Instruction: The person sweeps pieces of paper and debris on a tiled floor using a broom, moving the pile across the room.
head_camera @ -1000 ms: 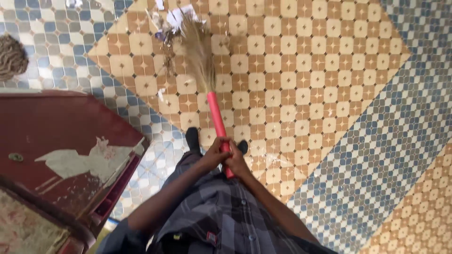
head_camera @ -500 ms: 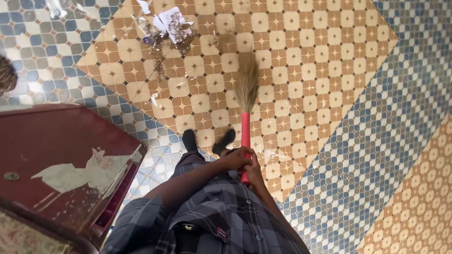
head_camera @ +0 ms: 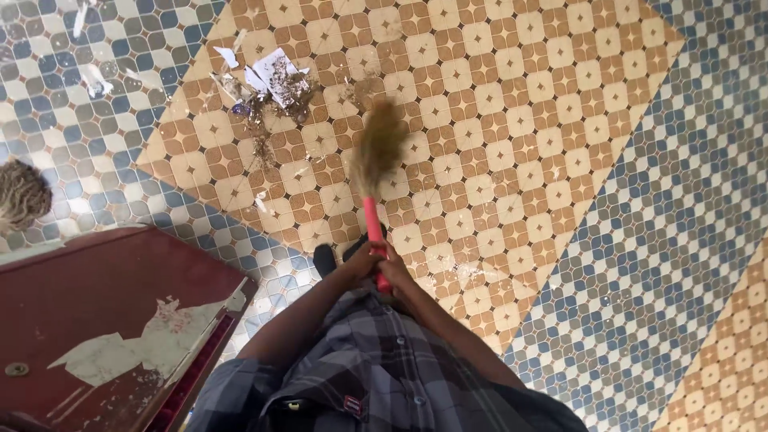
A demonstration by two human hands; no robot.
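I hold a broom by its red handle [head_camera: 372, 220] with both hands, low in front of my body. My left hand [head_camera: 360, 262] grips the handle just above my right hand [head_camera: 397, 276]. The straw-coloured bristles [head_camera: 378, 149] are blurred and sit on the tan patterned floor tiles. A pile of torn white paper scraps and dusty debris [head_camera: 268, 84] lies on the tiles up and to the left of the bristles, apart from them. My dark shoe [head_camera: 324, 258] shows just left of my hands.
A dark red wooden cabinet top [head_camera: 104, 312] with peeled patches fills the lower left. A grey string mop head [head_camera: 20, 196] lies at the left edge. Blue and white tiles [head_camera: 640, 240] border the tan area on the right; small paper bits [head_camera: 96, 76] lie top left.
The broom swung from the debris pile out to the right, then back leftwards toward it. The view shifted, so the pile now sits lower in the frame.
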